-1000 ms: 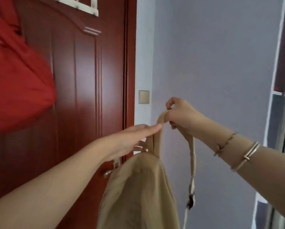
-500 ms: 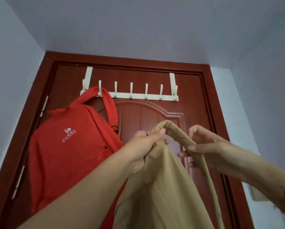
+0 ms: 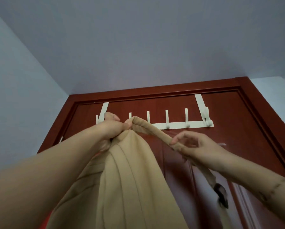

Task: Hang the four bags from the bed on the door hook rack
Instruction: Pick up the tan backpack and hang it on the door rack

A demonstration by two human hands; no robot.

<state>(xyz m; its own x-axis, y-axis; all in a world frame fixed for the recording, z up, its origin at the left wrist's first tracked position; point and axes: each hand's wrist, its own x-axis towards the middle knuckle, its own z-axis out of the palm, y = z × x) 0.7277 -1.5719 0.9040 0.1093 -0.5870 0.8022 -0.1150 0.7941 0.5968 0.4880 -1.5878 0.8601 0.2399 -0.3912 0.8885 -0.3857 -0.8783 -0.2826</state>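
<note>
A tan fabric bag (image 3: 121,179) hangs from both my hands in front of the red-brown door (image 3: 229,146). My left hand (image 3: 112,128) grips the bag's top where the strap starts. My right hand (image 3: 189,146) pinches the strap (image 3: 151,131) lower down to the right. The strap's bend is raised to the white over-door hook rack (image 3: 176,125), right at a hook left of centre. Whether the strap sits on a hook I cannot tell. The red bag shows only as a sliver (image 3: 44,223) at the bottom left, behind my left arm.
Several bare white hooks (image 3: 186,118) stand to the right of the strap. The door frame (image 3: 254,104) meets a pale ceiling above, and pale walls close in on both sides. A dark buckle (image 3: 221,195) dangles from the strap below my right wrist.
The view has tilted up and moved closer to the door. Both hands have lifted the tan bag's strap up to the rack. The red bag is now mostly hidden behind my left arm.
</note>
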